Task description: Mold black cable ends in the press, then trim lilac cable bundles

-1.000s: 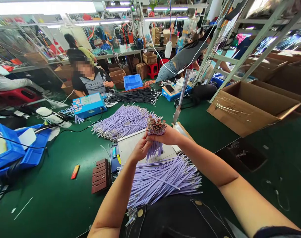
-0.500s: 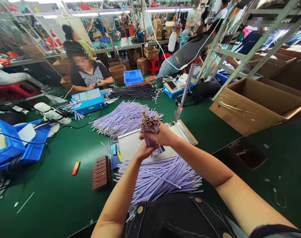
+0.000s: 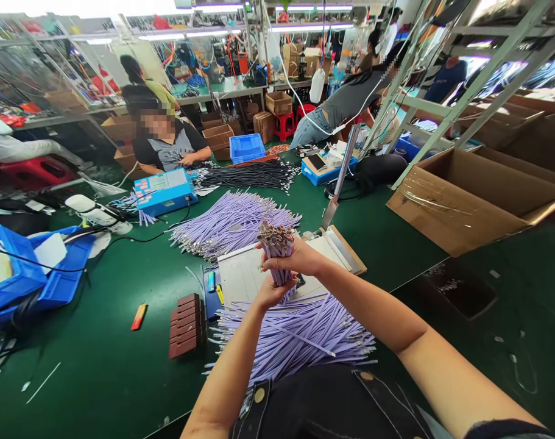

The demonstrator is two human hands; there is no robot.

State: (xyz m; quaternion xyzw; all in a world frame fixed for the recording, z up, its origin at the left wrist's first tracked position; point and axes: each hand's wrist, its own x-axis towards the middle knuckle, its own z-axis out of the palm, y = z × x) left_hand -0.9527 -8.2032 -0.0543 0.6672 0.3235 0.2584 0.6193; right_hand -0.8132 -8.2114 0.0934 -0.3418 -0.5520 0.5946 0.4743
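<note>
An upright bundle of purple cables (image 3: 281, 275) is gripped by both of my hands, its metal connector ends on top. My right hand (image 3: 296, 256) wraps round the upper part, just below the connectors. Lower down, my left hand (image 3: 273, 294) closes round the bundle. Beneath the hands lies a white cutter board (image 3: 240, 274) with a raised metal blade arm (image 3: 341, 174) at its right. One pile of purple cables (image 3: 300, 341) lies between the board and my body. Another purple pile (image 3: 226, 222) lies beyond the board.
A brown slotted block (image 3: 184, 326), a red lighter (image 3: 139, 317) and blue trays (image 3: 12, 262) are on the left. Behind are a blue box (image 3: 165, 192), black cables (image 3: 245, 174) and a seated person (image 3: 167, 143). A cardboard box (image 3: 460, 201) stands at right.
Both hands still hold the bundle. They and the table sit slightly lower in view. My left hand's grip has shifted a little along the lower bundle. The seated person's hands have moved.
</note>
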